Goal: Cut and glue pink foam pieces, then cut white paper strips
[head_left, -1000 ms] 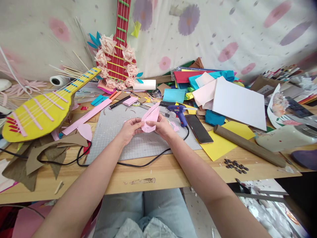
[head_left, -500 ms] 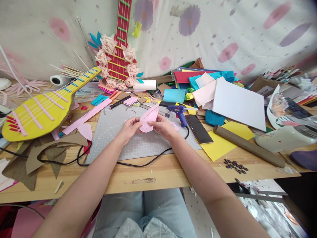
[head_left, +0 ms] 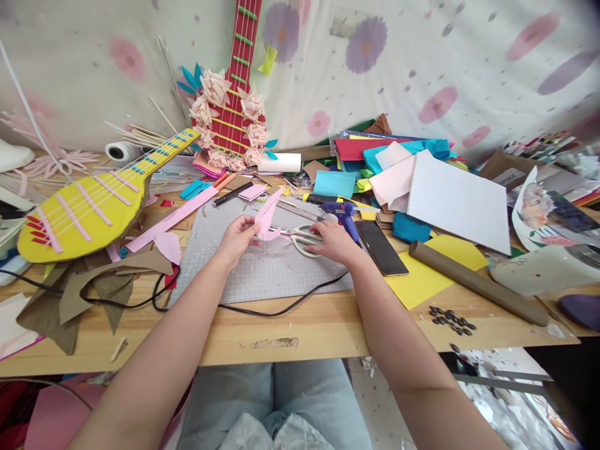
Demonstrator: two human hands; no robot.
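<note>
Pinching left hand (head_left: 237,241): thumb and fingers nip curled pink paper (head_left: 267,220), likely to steady it.
Right hand (head_left: 332,241): half-curled at pale-handled metal scissors (head_left: 294,235), grip unclear.

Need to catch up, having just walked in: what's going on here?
A person's left hand holds a curved pink paper piece over the gray cutting mat. The right hand is at the handles of the scissors; whether it grips them is unclear. The blue glue gun lies just beyond that hand, beside the dark phone.
</note>
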